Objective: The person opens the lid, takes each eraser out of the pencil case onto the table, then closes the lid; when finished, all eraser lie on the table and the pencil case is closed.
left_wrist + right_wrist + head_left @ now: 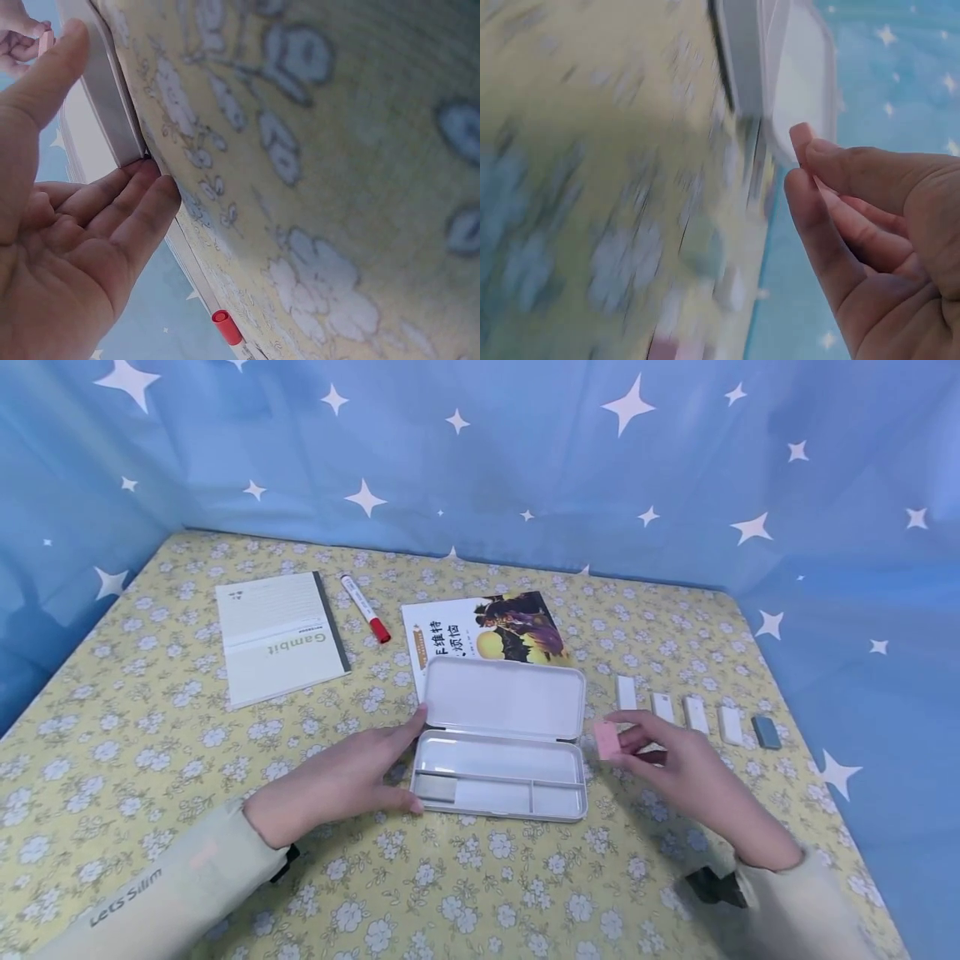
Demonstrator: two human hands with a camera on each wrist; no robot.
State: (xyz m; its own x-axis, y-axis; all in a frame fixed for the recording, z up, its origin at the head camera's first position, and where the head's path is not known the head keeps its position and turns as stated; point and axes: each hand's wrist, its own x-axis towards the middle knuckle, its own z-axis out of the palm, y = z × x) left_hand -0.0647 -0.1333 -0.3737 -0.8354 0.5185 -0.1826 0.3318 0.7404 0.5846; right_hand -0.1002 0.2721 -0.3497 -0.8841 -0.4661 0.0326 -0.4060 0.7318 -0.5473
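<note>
A white pencil case [498, 777] lies with its lid [504, 697] raised back. My left hand [337, 785] touches its left side, thumb by the front corner and straight fingers near the hinge. In the left wrist view, the fingertips [154, 187] meet the case's edge. My right hand [667, 752] pinches a pink eraser [607, 740] between thumb and fingers, just right of the case. The right wrist view shows the eraser [801, 139] sticking out past the fingertips. A pale grey rectangular piece [435, 787] sits in the case's front left compartment.
To the right stand several white erasers [695, 715] in a row, ending with a dark blue-grey one [766, 732]. Behind the case lies an illustrated book [517, 618], partly covered by the lid. A red-capped marker [365, 608] and a notebook [281, 639] are at the left back.
</note>
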